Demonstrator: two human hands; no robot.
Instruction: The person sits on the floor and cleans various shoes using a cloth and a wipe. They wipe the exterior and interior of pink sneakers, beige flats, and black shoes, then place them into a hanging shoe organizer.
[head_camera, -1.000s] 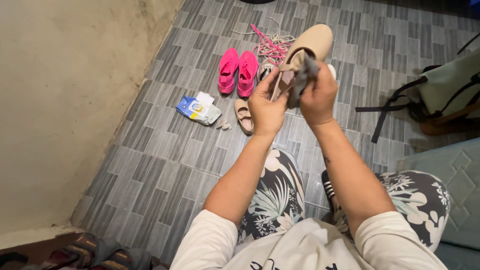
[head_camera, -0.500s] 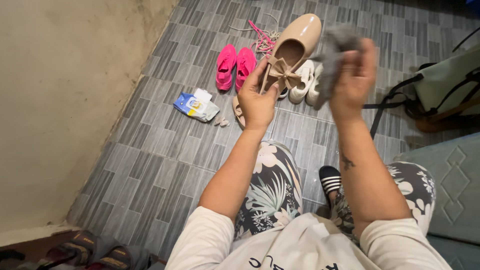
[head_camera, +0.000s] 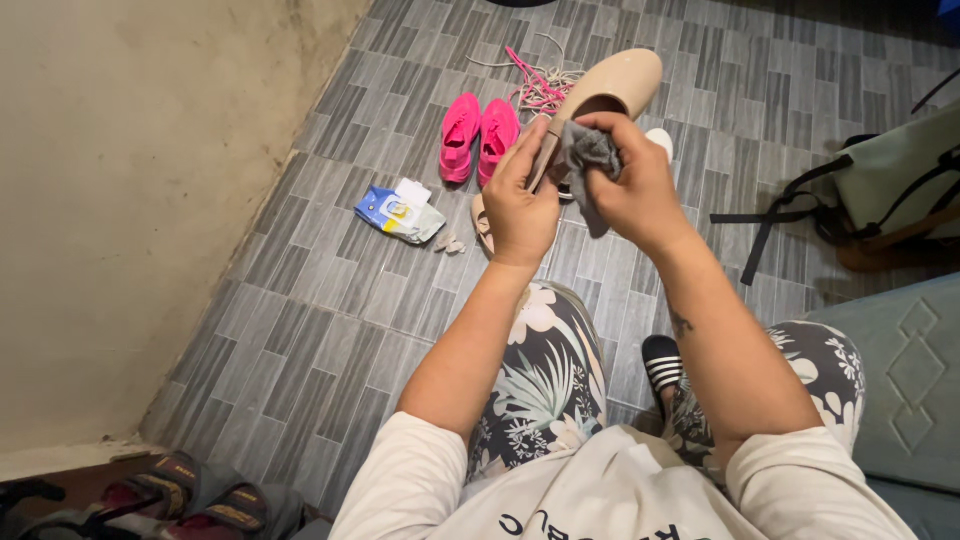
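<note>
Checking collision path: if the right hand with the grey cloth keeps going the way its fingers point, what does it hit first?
The right hand points left, pressing the grey cloth toward the beige shoe. It would probably meet that shoe first, then the left hand gripping it; depth is unclear.

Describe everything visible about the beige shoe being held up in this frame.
The beige shoe is a glossy, smooth flat with a rounded toe, looking like patent or synthetic leather. It is held in the air above the grey tiled floor, toe pointing away and up to the right. The left hand grips its heel end, fingers along the side. The right hand presses a crumpled grey cloth against the opening, hiding the inside and any trim. Its rear part is covered by the hands.
</note>
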